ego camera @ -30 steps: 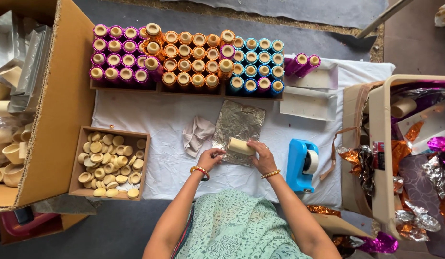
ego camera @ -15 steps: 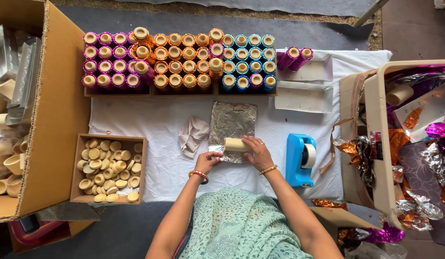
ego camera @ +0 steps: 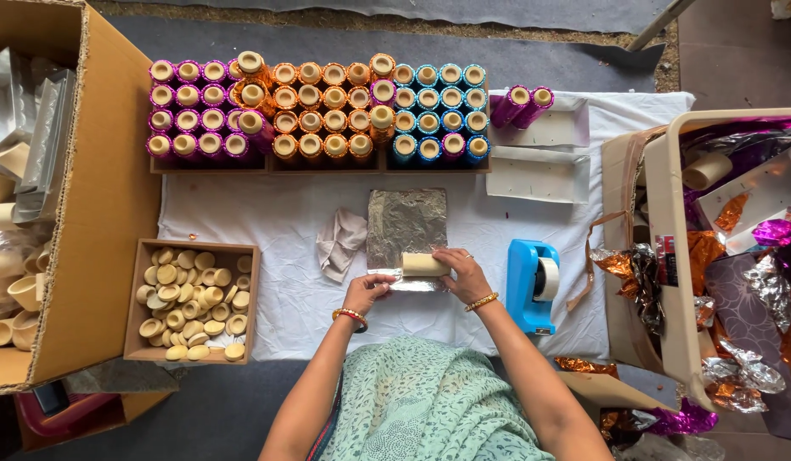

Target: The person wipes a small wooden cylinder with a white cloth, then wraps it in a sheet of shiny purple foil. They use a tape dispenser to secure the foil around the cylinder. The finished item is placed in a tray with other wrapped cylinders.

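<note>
While the cream cardboard tube lies crosswise on the near end of the silver foil sheet, near the middle of the white-clothed bench, both hands work at it. In the head view, the right hand curls over the tube's right end, grasping it; the left hand pinches the foil's near left corner. Rolling well likely means keeping the tube square to the foil's edge and the sheet taut, so no creases form. The blue tape dispenser stands just right, the tray of small cream cups toward the bench's left edge, and the wrapped tubes along the far edge.
</note>
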